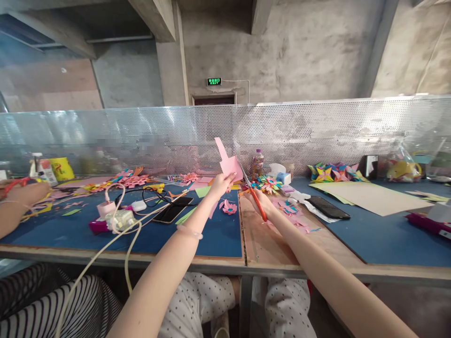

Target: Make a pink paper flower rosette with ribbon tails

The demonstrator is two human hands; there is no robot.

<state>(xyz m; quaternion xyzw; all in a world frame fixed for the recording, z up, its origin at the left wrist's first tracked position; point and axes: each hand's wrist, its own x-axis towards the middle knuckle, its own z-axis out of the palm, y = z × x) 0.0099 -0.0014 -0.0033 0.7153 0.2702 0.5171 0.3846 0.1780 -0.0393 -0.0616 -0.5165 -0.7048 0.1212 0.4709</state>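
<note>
My left hand (pixel 222 184) pinches the pink paper (pixel 230 167) above the table (pixel 262 249), in front of the perforated screen (pixel 169 136). My right hand (pixel 267 203) is closed round the orange-handled scissors (pixel 258 203); their blades seem to meet the sheet's right edge, though I can't be sure from here. A pink paper flower (pixel 229 207) lies below, a phone (pixel 173 210) and cables (pixel 98 257) crowd the left, and a bottle (pixel 258 163) stands behind.

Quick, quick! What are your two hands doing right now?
Left hand: closed, holding pink paper.
Right hand: closed around the handles of the orange-handled scissors.
</note>
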